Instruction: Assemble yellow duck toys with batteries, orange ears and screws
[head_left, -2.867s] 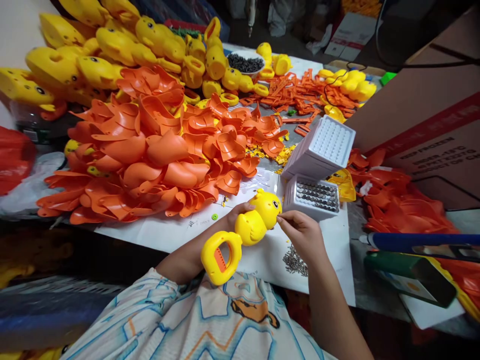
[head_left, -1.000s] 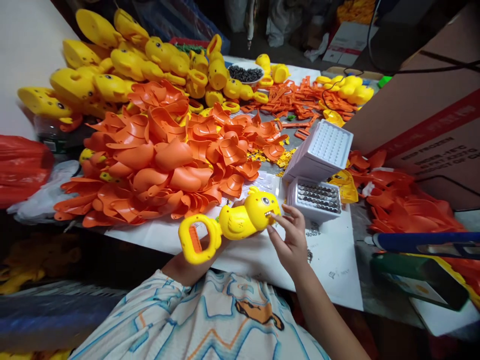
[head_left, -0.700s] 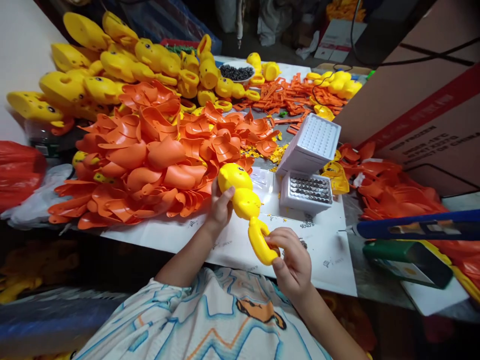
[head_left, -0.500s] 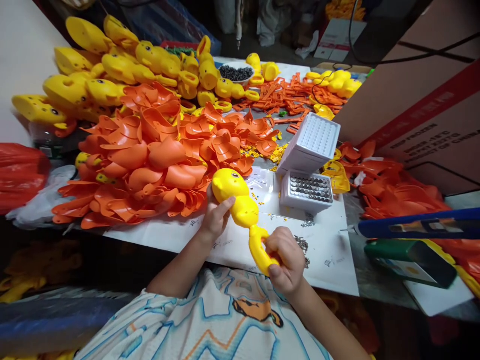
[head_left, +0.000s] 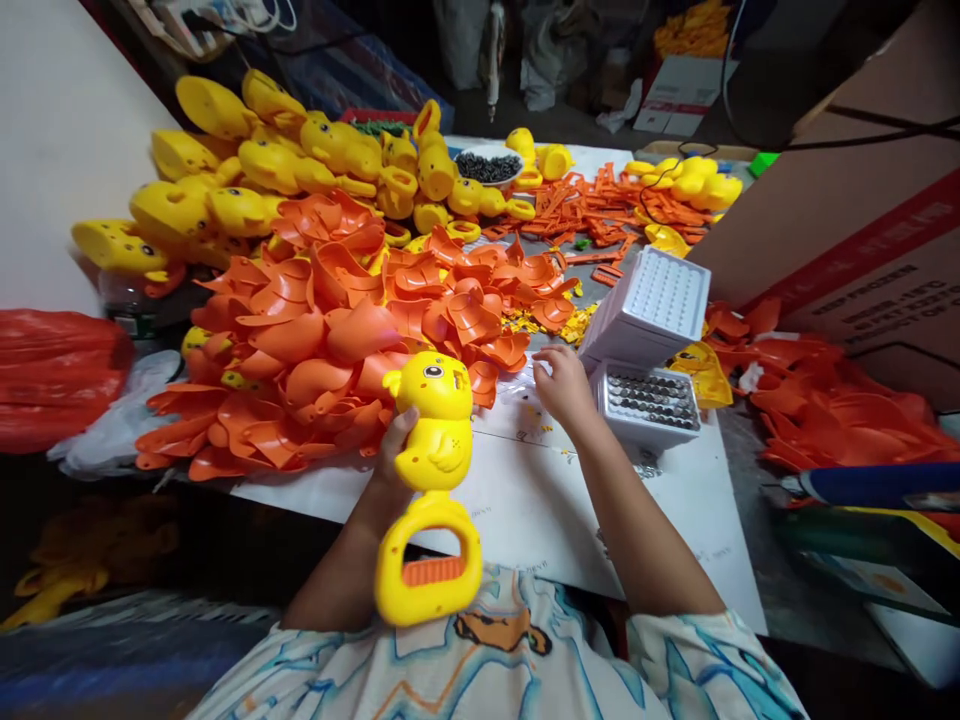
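Observation:
My left hand (head_left: 390, 452) grips a yellow toy duck (head_left: 433, 455) by its body, head up and loop handle toward me, with an orange trigger inside the handle. My right hand (head_left: 561, 384) reaches forward onto the white paper (head_left: 525, 500), fingers resting near small loose parts beside the white tray of small dark cylinders (head_left: 651, 402). Whether it pinches anything is hidden. A second white tray (head_left: 646, 308) leans tilted on top of the first.
A big heap of orange shell parts (head_left: 337, 330) lies left of centre, with yellow duck bodies (head_left: 225, 180) piled behind. Orange strips (head_left: 592, 210) and a bowl of dark pieces (head_left: 487, 165) sit far back. A cardboard box (head_left: 862, 230) stands right; more orange parts (head_left: 825, 410) lie beneath it.
My right hand let go of the duck's handle and moved forward to the paper beside the tray. My left hand turned the duck upright, facing me, and drew it closer.

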